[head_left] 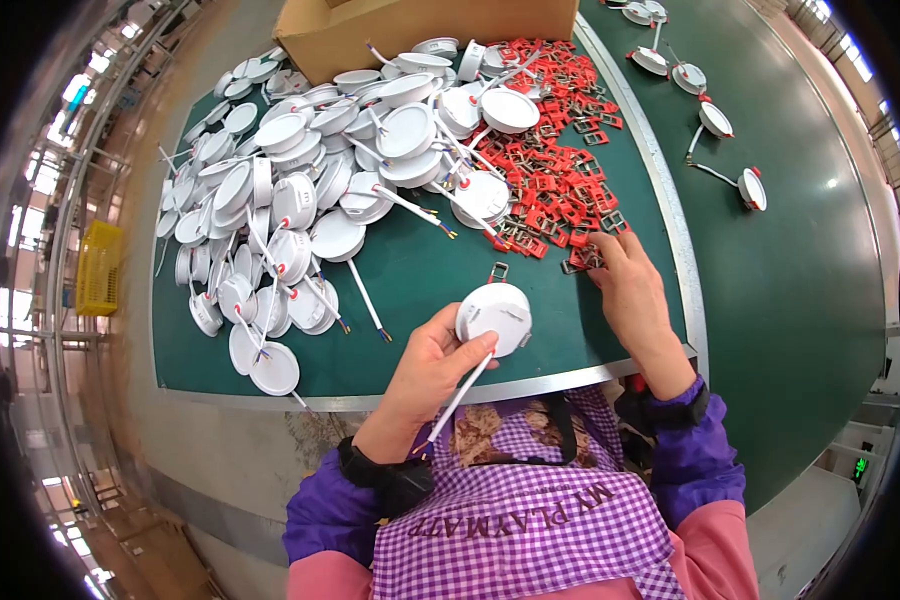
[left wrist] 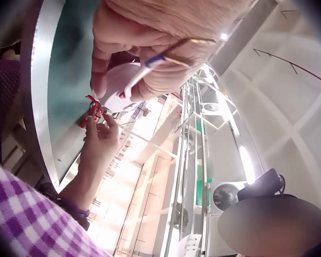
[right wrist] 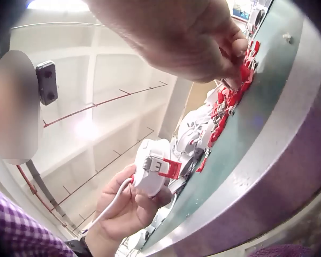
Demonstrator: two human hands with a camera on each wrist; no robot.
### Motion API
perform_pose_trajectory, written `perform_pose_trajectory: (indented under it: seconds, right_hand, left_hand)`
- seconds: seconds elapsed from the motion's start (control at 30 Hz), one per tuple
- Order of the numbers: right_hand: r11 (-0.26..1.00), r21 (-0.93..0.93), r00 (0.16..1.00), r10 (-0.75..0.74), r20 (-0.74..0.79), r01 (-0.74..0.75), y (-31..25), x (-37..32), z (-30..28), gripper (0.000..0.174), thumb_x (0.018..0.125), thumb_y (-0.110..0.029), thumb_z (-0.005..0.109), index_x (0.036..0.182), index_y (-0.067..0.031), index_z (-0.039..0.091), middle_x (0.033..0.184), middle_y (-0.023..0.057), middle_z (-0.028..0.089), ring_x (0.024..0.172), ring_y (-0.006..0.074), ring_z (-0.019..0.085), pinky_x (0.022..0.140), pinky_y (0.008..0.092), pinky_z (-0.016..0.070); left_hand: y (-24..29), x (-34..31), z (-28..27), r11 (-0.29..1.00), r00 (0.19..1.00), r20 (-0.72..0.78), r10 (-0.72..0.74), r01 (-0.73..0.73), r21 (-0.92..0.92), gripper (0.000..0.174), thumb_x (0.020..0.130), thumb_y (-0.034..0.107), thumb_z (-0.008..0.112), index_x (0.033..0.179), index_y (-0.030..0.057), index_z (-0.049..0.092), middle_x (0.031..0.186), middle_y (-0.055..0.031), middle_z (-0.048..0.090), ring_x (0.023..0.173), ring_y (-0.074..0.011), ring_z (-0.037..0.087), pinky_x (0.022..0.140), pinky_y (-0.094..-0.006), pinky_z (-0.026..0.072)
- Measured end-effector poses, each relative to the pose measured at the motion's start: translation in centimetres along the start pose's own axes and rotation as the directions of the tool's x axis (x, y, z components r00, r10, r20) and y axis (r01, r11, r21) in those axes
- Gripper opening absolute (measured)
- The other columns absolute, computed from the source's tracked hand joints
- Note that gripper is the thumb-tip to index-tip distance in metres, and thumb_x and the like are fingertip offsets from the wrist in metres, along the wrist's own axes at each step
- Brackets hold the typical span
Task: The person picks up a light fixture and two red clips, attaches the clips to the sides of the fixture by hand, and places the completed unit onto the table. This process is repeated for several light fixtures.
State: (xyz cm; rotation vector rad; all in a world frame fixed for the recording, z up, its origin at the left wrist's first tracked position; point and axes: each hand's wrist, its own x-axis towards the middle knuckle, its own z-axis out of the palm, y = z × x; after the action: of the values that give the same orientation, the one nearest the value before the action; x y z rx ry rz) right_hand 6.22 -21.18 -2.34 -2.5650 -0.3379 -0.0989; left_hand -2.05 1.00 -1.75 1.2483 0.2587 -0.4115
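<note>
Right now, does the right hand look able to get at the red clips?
Probably yes: the right hand has its fingers at the near edge of the red clips; the left hand holds the white lamp aside.

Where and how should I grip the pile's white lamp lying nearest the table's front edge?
Probably best by the near rim of the white lamp, pinched above and below, coming from the near side: its broad round face lies upward, that rim looks free, while other lamps crowd its far side. Avoid the white cable poking out at its near right.
</note>
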Motion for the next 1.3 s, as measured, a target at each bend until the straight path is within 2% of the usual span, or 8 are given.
perform_pose_trajectory:
  seconds: [0.2,0.27,0.33,0.4,0.53,0.8,0.87,1.3]
  right_hand:
    - [0.987,0.130,0.993,-0.086,-0.084,0.096,-0.2,-0.9,-0.7,0.019,0.081,0.001,0.060,0.099,-0.0036,0.059,0.086,0.0113,0.060,0.074,0.0279,0.063,0.065,0.0344,0.0501]
    - [0.794,0.606,0.999,0.048,0.022,-0.051,-2.0,-1.4,-1.0,0.014,0.083,0.002,0.059,0.097,0.0005,0.058,0.084,0.0096,0.064,0.073,0.0187,0.065,0.064,0.0285,0.0506]
    - [0.710,0.704,1.000,-0.003,0.006,-0.002,-3.2,-2.1,-0.5,0.010,0.082,0.003,0.061,0.092,0.0021,0.059,0.083,0.0097,0.064,0.073,0.0147,0.063,0.064,0.0258,0.0504]
    - [0.811,0.518,0.963,-0.236,-0.133,0.270,-4.3,-2.1,-0.7,0.011,0.079,0.004,0.063,0.089,0.0011,0.061,0.084,0.0102,0.062,0.074,0.0173,0.063,0.063,0.0267,0.0501]
    - [0.814,0.558,0.982,-0.186,-0.016,0.163,-5.0,-3.5,0.1,0.014,0.076,0.003,0.064,0.089,0.0003,0.062,0.085,0.0108,0.061,0.073,0.0225,0.061,0.062,0.0304,0.0495]
    - [0.882,0.362,0.945,-0.326,0.005,0.302,-5.5,-4.2,-0.4,0.020,0.077,0.005,0.061,0.096,0.0009,0.058,0.088,0.0124,0.060,0.077,0.0290,0.060,0.065,0.0355,0.0500]
    - [0.912,0.207,0.933,-0.359,-0.010,0.353,-5.3,-4.4,-0.3,0.023,0.075,0.005,0.060,0.098,0.0014,0.057,0.090,0.0131,0.059,0.080,0.0292,0.060,0.066,0.0362,0.0505]
    - [0.881,0.153,0.892,-0.426,-0.148,0.447,-5.4,-4.6,-0.3,0.034,0.068,0.008,0.061,0.102,0.0021,0.058,0.090,0.0141,0.059,0.077,0.0274,0.059,0.063,0.0349,0.0504]
  left_hand:
    - [0.3,0.1,0.7,1.000,1.000,-0.010,0.002,-0.002,-0.010,0.028,0.082,0.004,0.064,0.108,-0.0044,0.059,0.097,-0.0066,0.065,0.087,-0.0115,0.061,0.078,-0.0249,0.0484]
    - [0.1,0.6,0.5,0.988,0.999,0.029,-0.019,0.014,0.152,0.027,0.081,0.004,0.064,0.106,-0.0043,0.060,0.093,-0.0055,0.064,0.084,-0.0104,0.060,0.075,-0.0239,0.0480]
    - [0.5,0.9,1.1,0.985,0.999,0.023,-0.024,0.019,0.172,0.027,0.079,0.003,0.064,0.105,-0.0040,0.060,0.090,-0.0050,0.064,0.082,-0.0098,0.060,0.074,-0.0234,0.0475]
    - [0.9,1.0,1.5,0.981,1.000,0.011,-0.025,0.023,0.191,0.026,0.078,0.003,0.063,0.103,-0.0036,0.061,0.088,-0.0044,0.063,0.080,-0.0092,0.060,0.072,-0.0229,0.0471]
    - [0.6,1.2,1.5,0.965,1.000,0.019,0.016,-0.020,0.263,0.023,0.076,0.004,0.063,0.098,-0.0030,0.063,0.086,-0.0022,0.060,0.076,-0.0084,0.058,0.068,-0.0228,0.0460]
    - [1.0,1.3,1.8,0.856,0.990,0.027,0.141,-0.135,0.499,0.026,0.071,0.017,0.068,0.091,0.0000,0.067,0.084,-0.0099,0.060,0.075,-0.0197,0.059,0.068,-0.0317,0.0472]
    - [1.3,1.2,1.8,0.815,0.986,0.049,0.160,-0.160,0.557,0.026,0.071,0.009,0.065,0.094,-0.0015,0.066,0.083,-0.0063,0.056,0.076,-0.0139,0.056,0.068,-0.0268,0.0452]
    - [2.3,1.3,2.0,0.789,0.978,0.064,0.200,-0.199,0.581,0.026,0.071,0.011,0.064,0.093,-0.0014,0.066,0.083,-0.0073,0.056,0.075,-0.0151,0.056,0.067,-0.0282,0.0451]
